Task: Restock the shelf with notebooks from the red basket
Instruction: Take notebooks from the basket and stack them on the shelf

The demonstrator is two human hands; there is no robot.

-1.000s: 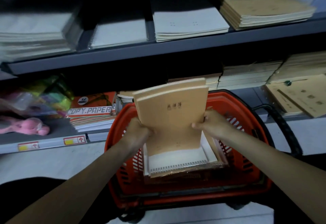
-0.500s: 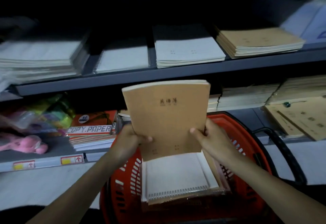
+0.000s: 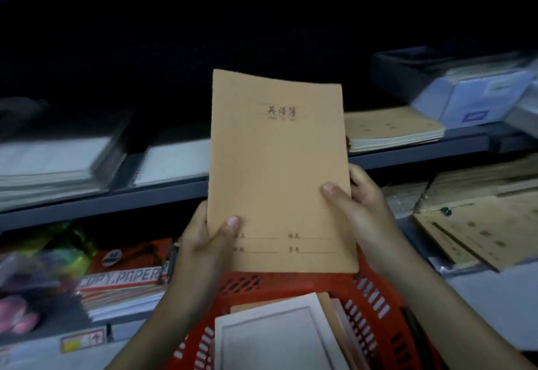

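Note:
A stack of tan kraft-cover notebooks (image 3: 276, 171) stands upright in front of the grey shelf (image 3: 145, 198), its printed cover facing me. My left hand (image 3: 203, 241) grips its lower left edge, thumb on the cover. My right hand (image 3: 361, 206) grips its right edge, thumb across the front. Below them sits the red basket (image 3: 372, 297), holding a white notebook (image 3: 273, 337) on top of more tan ones.
The grey shelf carries white notebook stacks (image 3: 49, 166) at left and a tan notebook stack (image 3: 390, 131) at right. On the lower shelf lie copy paper packs (image 3: 122, 279), colourful items at far left and tan notebooks (image 3: 480, 233) at right. A blue-white box (image 3: 477, 96) sits upper right.
Both hands have lifted the tan notebooks up out of the basket to the height of the grey shelf. The view has tilted upward.

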